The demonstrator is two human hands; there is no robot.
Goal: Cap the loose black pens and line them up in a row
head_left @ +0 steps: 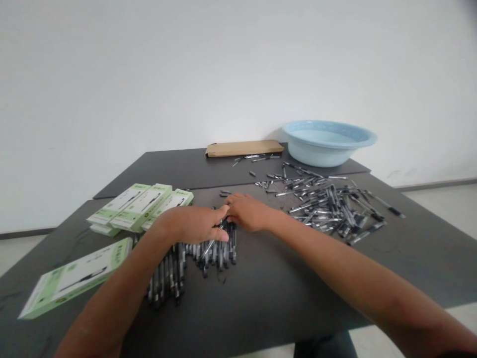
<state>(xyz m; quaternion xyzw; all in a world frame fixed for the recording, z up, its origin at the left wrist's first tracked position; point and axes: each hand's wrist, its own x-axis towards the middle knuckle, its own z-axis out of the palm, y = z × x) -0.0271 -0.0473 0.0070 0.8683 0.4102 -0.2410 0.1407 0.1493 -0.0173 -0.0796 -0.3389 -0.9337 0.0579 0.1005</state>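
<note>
My left hand reaches over a row of black-and-clear pens, its thumb held apart from the fingers. Its fingertips meet my right hand, whose fingers are curled at the upper ends of the pens. One pen slants across the row, and its upper end runs up to the right fingertips, which seem closed on it. Further left, more pens lie side by side, partly covered by my left forearm. My hands hide the tops of the row.
Green-and-white pen boxes lie stacked at the left, with another box nearer me. Loose pens are heaped at the right. Behind stand a light blue basin and a flat cardboard piece, all on the dark table.
</note>
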